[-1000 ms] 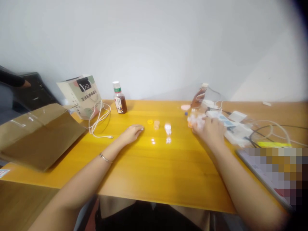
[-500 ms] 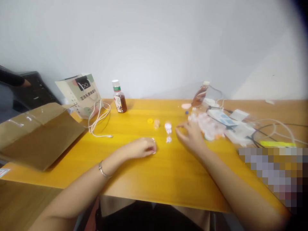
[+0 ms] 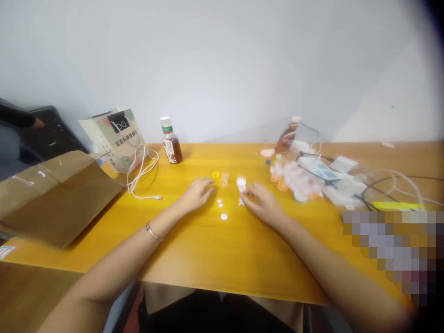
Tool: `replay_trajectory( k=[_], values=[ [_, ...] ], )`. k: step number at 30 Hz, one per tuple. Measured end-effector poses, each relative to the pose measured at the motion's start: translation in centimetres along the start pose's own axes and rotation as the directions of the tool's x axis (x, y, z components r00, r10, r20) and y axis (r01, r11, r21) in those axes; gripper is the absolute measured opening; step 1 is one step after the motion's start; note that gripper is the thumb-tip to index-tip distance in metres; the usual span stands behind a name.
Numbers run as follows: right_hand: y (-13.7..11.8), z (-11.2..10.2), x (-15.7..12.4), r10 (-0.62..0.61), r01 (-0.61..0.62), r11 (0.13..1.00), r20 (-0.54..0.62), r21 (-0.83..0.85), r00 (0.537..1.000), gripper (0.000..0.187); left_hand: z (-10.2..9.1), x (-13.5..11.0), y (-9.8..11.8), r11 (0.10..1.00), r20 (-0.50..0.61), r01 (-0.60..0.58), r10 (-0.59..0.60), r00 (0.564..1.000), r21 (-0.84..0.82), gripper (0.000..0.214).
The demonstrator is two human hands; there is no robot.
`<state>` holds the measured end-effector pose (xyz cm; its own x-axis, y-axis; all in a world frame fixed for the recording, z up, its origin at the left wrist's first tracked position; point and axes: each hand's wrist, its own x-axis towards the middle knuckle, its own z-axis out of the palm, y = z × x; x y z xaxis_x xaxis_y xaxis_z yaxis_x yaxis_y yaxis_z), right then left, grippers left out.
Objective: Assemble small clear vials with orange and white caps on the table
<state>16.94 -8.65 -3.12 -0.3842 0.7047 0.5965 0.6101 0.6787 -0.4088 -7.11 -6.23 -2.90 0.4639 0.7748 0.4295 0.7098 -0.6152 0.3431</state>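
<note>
My left hand (image 3: 197, 193) is open and holds nothing, fingers stretched towards a round yellow lid (image 3: 215, 175) and a small clear, peach-tinted container (image 3: 225, 179). Opposite it, my right hand (image 3: 262, 203) has its thumb and fingertips drawn together at small white patterned pieces (image 3: 241, 202); what they grip is too blurred to make out. Just beyond those fingertips stands a small white-topped container (image 3: 241, 181). Between the hands lie a white disc (image 3: 224, 216) and smaller white bits (image 3: 219, 202).
A brown paper bag (image 3: 62, 199), a printed paper bag (image 3: 120, 143) and a white cable (image 3: 138, 173) occupy the left. Two drink bottles, one upright (image 3: 171, 143) and one leaning (image 3: 288, 134), stand behind. Blurred clear and orange containers (image 3: 298, 180) and power adapters (image 3: 347, 182) crowd the right.
My left hand has lifted off the white disc and small bits, moved left and away from me, and opened. My right hand has come left and nearer to the white pieces, its fingers closing.
</note>
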Motion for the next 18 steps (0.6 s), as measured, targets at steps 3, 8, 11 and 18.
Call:
replay_trajectory(
  k=[3,8,11,18],
  values=[
    [-0.1,0.0,0.0,0.021,-0.021,1.000,0.039,0.015,0.999,0.013,0.9,2.3,-2.0,0.997,0.043,0.048,-0.050,0.998,0.059,0.029],
    [0.0,-0.1,-0.1,0.033,-0.035,0.999,0.053,0.039,0.998,0.015,2.8,6.0,-3.5,0.992,0.039,0.119,-0.121,0.992,0.050,0.028],
    [-0.2,-0.2,-0.1,0.049,-0.052,0.997,0.049,0.051,0.998,0.015,3.1,6.7,-3.6,0.986,0.027,0.160,-0.161,0.986,0.037,0.023],
    [-0.6,-0.3,0.0,0.068,-0.072,0.995,0.066,0.076,0.996,0.016,-0.8,2.3,0.1,0.983,-0.026,0.098,-0.104,0.994,-0.152,0.034]
  ],
)
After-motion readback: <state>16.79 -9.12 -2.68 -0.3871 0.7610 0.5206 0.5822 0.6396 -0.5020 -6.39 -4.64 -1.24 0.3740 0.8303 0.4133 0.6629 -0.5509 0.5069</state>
